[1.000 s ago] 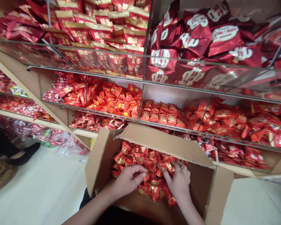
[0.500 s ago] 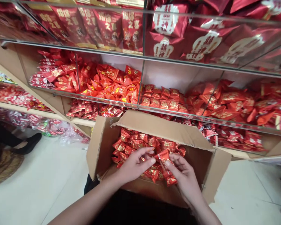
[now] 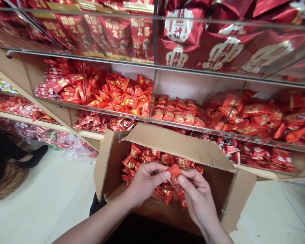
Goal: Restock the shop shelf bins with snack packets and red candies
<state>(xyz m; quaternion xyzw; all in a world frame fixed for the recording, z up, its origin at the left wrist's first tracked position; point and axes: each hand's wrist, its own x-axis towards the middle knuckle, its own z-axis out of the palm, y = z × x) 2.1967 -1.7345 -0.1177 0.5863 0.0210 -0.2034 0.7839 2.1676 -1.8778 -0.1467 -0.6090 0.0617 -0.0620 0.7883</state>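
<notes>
Both hands are above an open cardboard box (image 3: 173,140) that holds many small red-and-gold wrapped candies (image 3: 142,154). One red wrapped candy (image 3: 174,173) is pinched between them. My left hand (image 3: 147,179) grips its left edge with thumb and forefinger. On the right side of the same packet, my right hand (image 3: 197,189) presses its thumb and fingers together. Another red packet (image 3: 181,197) hangs just below, close to my right palm; whether the right fingers also hold it I cannot tell.
Glass-fronted shelves behind the box hold red candy heaps (image 3: 119,89), neat small packets (image 3: 178,110) and larger dark red bags (image 3: 179,37). At left, a person's black shoe (image 3: 35,156) and a woven basket (image 3: 11,179) are on the pale tiled floor (image 3: 56,196).
My right hand has shifted its grip up onto the candy and its thumb now presses the packet's edge. Both hands have come closer together. The view has tilted slightly.
</notes>
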